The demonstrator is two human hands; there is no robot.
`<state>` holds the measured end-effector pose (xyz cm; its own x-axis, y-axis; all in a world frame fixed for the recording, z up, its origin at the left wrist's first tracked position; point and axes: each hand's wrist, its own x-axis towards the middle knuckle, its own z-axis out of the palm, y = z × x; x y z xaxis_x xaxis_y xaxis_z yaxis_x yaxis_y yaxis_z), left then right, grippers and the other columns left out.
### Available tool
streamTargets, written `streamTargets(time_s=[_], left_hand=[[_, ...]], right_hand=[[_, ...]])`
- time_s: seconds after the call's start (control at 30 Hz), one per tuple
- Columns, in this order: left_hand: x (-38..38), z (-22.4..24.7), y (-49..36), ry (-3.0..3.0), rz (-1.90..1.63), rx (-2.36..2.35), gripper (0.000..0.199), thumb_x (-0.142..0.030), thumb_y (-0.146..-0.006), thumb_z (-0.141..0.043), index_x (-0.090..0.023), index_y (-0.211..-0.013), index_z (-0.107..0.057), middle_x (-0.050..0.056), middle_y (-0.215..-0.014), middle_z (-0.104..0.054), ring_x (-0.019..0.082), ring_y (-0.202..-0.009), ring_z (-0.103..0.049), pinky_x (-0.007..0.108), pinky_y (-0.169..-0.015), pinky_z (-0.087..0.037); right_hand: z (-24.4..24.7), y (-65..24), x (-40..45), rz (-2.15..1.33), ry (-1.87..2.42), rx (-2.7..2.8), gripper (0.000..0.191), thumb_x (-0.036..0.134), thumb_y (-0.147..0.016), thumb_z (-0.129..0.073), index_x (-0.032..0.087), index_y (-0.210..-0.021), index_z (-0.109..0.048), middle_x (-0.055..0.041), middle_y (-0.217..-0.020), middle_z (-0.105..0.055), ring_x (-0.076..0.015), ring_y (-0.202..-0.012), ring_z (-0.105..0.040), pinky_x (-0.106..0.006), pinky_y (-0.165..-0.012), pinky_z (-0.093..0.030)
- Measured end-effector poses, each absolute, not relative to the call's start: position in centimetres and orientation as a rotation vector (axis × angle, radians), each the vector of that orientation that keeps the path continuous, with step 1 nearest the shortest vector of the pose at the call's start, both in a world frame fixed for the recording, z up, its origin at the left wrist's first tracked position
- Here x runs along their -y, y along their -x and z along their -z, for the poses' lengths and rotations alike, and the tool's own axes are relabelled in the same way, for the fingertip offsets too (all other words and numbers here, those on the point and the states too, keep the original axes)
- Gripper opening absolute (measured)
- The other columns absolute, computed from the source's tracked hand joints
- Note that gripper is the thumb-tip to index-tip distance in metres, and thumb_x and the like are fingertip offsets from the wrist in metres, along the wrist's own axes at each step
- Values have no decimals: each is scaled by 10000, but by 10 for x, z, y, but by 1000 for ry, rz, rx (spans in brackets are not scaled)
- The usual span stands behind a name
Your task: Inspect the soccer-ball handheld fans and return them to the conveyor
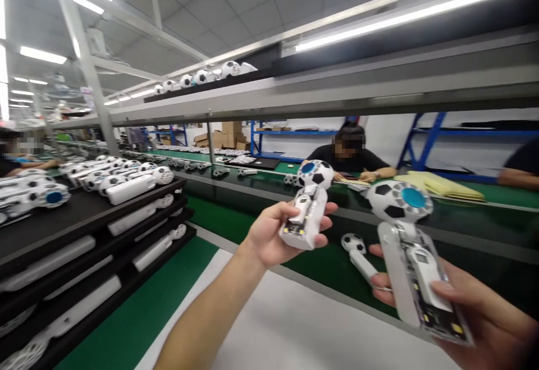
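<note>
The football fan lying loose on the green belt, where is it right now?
The loose fan lies on the green belt, low centre-right, between the left hand and right hand.

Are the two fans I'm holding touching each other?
Apart. The head view shows green belt between the left hand's fan and the right hand's fan.

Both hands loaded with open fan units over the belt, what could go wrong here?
1. The left hand holds its football fan by the handle end only, out over the green conveyor; it might slip and drop.
2. The right hand has a thumb lying on the exposed circuit board of the second fan; finger contact may smudge or stress the components.
3. A third fan lies on the belt right beneath, so a dropped unit could hit it.
</note>
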<state>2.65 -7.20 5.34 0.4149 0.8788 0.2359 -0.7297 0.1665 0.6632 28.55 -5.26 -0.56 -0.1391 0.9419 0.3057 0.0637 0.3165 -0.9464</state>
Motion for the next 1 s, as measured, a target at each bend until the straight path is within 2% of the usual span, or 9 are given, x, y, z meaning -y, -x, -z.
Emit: streamTargets(time_s=[0.07,0.17,0.3,0.43,0.5,0.6,0.7,0.83,1.0], left_hand=[[79,-57,-29,-732,-1129,-213,419,-173,-775,-491,-85,-1143,-673,150,-1333,-600,121,-846,-635,177,-620,-525],[88,-59,-34,-851,-1156,-277,437,-205,-766,-514,-121,-1176,-641,141,-1332,-593,146,-845,-647,209,-596,-529],[85,-44,-44,-1374,-1354,-610,663,-168,-754,-573,-241,-1381,-369,122,-1248,-600,203,-779,-669,341,-633,-554],[70,-17,-52,-2046,-1847,-1068,690,-79,-782,-561,-267,-1395,-305,126,-1369,-475,254,-1179,-553,408,-947,-487],[66,-11,-55,-2153,-1877,-1113,681,-68,-792,-548,-264,-1399,-310,130,-1402,-435,261,-1239,-505,409,-984,-462],[72,-17,-58,-1797,-1657,-1008,711,-114,-822,-549,-295,-1436,-242,97,-1203,-556,207,-982,-614,330,-770,-535],[83,-31,-62,-1409,-1449,-761,745,-126,-754,-609,-291,-1395,-268,55,-1058,-601,166,-751,-627,305,-620,-543],[94,-42,-67,-1221,-1383,-617,735,-111,-661,-661,-258,-1311,-352,73,-1123,-602,165,-701,-640,315,-569,-546],[99,-43,-67,-1218,-1303,-530,670,-127,-697,-662,-228,-1295,-377,44,-950,-651,173,-650,-649,304,-578,-527]], right_hand=[[-9,-284,69,-1416,929,1232,411,483,-779,-547,283,-1096,-716,-135,-954,-760,-398,-828,-738,-508,-724,-631],[-27,-271,92,-1535,857,1148,412,365,-819,-534,225,-1194,-635,-127,-981,-749,-324,-854,-741,-451,-805,-613],[-23,-256,96,-1208,854,1333,588,277,-806,-575,248,-1374,-426,-102,-1066,-698,-280,-878,-718,-428,-772,-595],[-4,-252,85,-682,928,1480,742,290,-852,-618,310,-1493,-244,-95,-1266,-565,-263,-1094,-614,-465,-985,-495],[-1,-252,83,-666,904,1502,720,287,-877,-592,303,-1502,-235,-100,-1294,-539,-257,-1126,-586,-458,-1008,-479],[-7,-252,87,-876,834,1426,686,243,-883,-551,319,-1491,-242,-99,-1284,-554,-240,-1080,-613,-393,-852,-560],[-17,-253,93,-1090,776,1350,719,192,-826,-561,333,-1465,-264,-71,-1204,-603,-201,-888,-665,-341,-714,-572],[-24,-257,96,-1234,675,1290,751,181,-756,-602,323,-1431,-305,-60,-1196,-614,-173,-762,-669,-316,-642,-561],[-22,-262,92,-1310,585,1291,741,176,-748,-633,306,-1411,-328,-71,-1161,-641,-196,-765,-688,-315,-618,-567]])
